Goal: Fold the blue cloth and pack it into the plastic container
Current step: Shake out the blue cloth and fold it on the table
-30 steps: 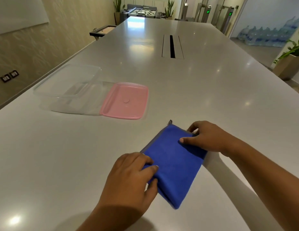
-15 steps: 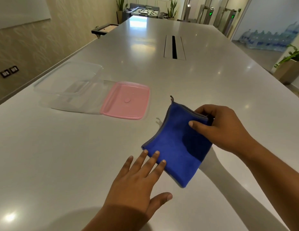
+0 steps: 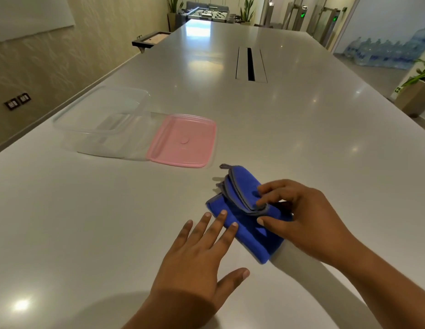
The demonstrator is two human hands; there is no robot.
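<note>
The blue cloth [image 3: 248, 224] has been doubled over by the right hand [image 3: 301, 217], pinched in its fingers [image 3: 268, 195]; the left hand [image 3: 197, 255] stays flat, released.

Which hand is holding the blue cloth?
The right hand: its grip pinches the blue cloth's folded edge. The left hand lies flat and open, fingertips just touching it.

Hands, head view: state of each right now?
Left hand: open, fingers spread, tips on the near edge of the blue cloth.
Right hand: closed, pinching the cloth's folded-over edge.
</note>
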